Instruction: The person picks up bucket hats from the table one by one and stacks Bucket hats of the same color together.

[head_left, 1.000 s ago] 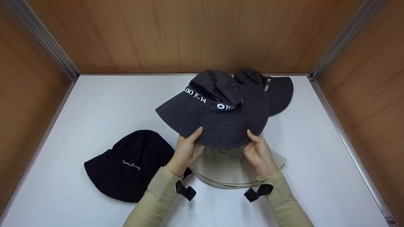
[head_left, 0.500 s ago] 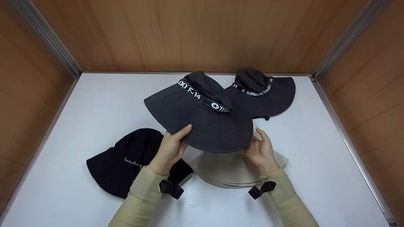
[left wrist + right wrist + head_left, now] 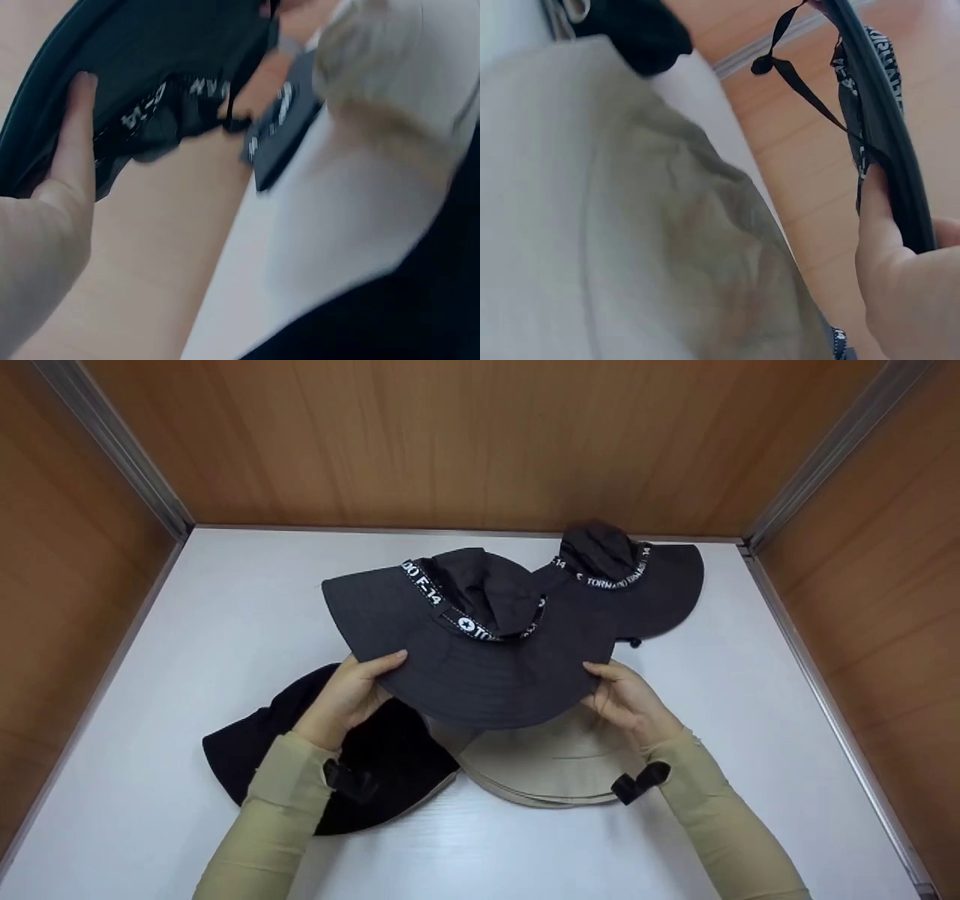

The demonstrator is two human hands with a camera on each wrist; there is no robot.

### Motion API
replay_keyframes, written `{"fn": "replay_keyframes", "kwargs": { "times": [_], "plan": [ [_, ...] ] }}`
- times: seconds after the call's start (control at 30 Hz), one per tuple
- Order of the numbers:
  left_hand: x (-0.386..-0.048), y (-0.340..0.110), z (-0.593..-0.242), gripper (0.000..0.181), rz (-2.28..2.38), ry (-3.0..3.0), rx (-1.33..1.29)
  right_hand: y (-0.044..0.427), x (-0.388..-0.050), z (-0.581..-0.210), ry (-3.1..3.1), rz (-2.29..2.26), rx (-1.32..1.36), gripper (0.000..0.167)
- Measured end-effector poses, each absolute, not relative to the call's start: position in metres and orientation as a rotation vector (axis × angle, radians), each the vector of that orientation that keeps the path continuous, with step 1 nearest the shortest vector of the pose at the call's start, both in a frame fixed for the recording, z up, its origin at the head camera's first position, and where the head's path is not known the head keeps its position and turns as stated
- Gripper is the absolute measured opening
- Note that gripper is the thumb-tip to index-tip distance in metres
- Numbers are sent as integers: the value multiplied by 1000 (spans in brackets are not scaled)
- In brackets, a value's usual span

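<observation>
A dark grey bucket hat [image 3: 480, 682], with a white-lettered band round its crown, is held up by its brim in both hands. At the brim's left side, my left hand [image 3: 345, 697] pinches the edge, thumb on top. My right hand [image 3: 630, 697] grips the right side the same way. From the right wrist view, a thin black cord [image 3: 808, 91] hangs off the held hat. Below the hands, a black bucket hat [image 3: 382, 787] lies at the left and a beige hat [image 3: 547, 772] lies in the middle, both partly covered.
Behind the held hat, a second dark grey hat [image 3: 667, 592] with a lettered band rests near the back right of the white table [image 3: 757, 750]. Wood-patterned panels [image 3: 450, 442] enclose the table at the back and both sides.
The held hat has shifted left and its brim has turned. My left hand has moved left along with it. My right hand loosened half a second ago and now pinches the brim again.
</observation>
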State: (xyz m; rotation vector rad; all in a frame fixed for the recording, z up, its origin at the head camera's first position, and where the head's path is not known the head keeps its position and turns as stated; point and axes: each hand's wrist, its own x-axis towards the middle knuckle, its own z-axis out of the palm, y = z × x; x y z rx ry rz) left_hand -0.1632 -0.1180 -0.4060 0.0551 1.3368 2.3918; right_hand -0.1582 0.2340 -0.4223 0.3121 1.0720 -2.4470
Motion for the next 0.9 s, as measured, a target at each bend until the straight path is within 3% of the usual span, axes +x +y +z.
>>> {"fn": "replay_keyframes", "kwargs": {
  "times": [0.27, 0.5, 0.9],
  "plan": [
    [-201, -122, -418, 39, 2247, 1531, -262, 222, -199, -421, 1417, -2341, 412, 23],
    [-221, -119, -432, 47, 2092, 1757, -425, 209, -226, -431, 1760, -2142, 463, 44],
    [-227, -115, -454, 54, 2083, 1704, -570, 199, -240, -449, 1988, -1855, 536, 52]
  ]
}}
